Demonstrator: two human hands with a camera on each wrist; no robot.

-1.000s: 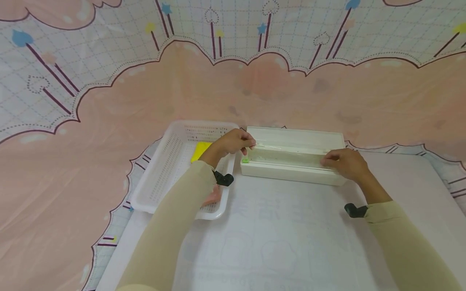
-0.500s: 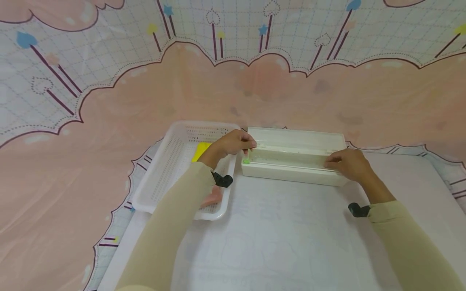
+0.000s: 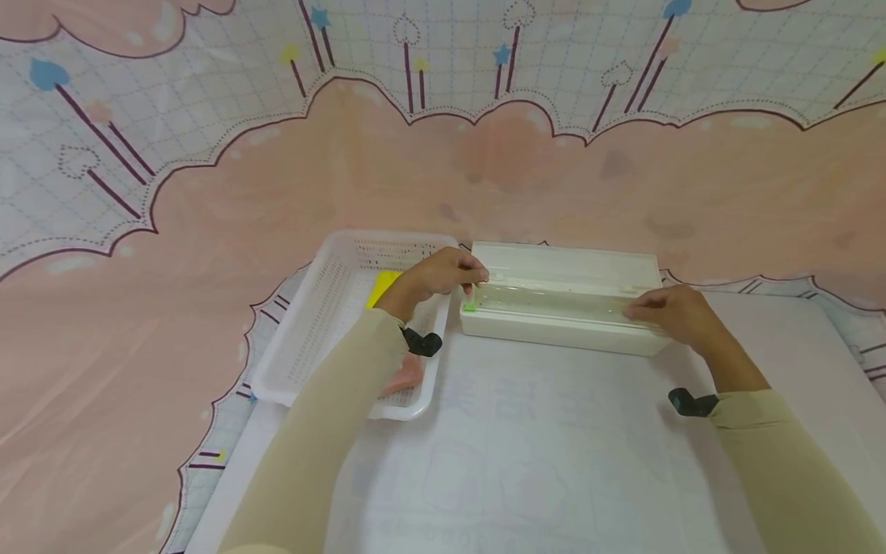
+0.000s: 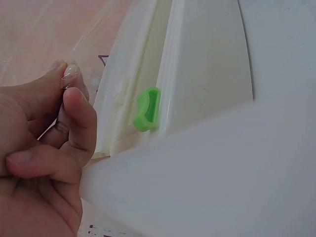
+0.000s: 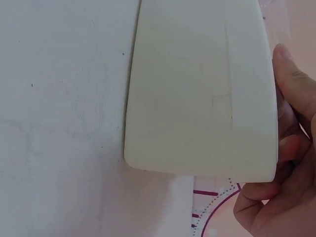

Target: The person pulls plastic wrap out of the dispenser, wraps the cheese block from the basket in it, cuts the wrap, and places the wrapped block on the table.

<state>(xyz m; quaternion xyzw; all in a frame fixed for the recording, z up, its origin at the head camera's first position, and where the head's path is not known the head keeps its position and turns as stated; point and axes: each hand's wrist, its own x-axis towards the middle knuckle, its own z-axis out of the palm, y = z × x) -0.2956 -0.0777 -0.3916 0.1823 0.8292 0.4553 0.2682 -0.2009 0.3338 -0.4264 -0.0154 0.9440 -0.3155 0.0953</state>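
A long white cling film dispenser (image 3: 554, 336) lies with its lid raised at the back. Clear cling film (image 3: 547, 295) stretches over its opening between the two hands. My left hand (image 3: 441, 274) pinches the film at the left end; in the left wrist view the film (image 4: 81, 43) runs off from the fingertips (image 4: 71, 74). A green slide cutter (image 4: 147, 109) sits at that end of the dispenser. At the right end, thumb and fingers of my right hand (image 3: 674, 314) pinch the film's other side. The right wrist view shows this hand (image 5: 298, 148) beside the dispenser's end, its grip partly hidden.
A white slotted basket (image 3: 291, 362) stands left of the dispenser, under the left forearm. Inside it are a yellow item (image 3: 382, 288) and a pinkish item (image 3: 404, 375), both partly covered by the arm. A white table (image 3: 526, 454) carries everything, with a patterned cloth (image 3: 388, 177) behind.
My right hand has slid a little to the right along the dispenser, its forearm shifting with it. The left hand stays almost in place at the left end.
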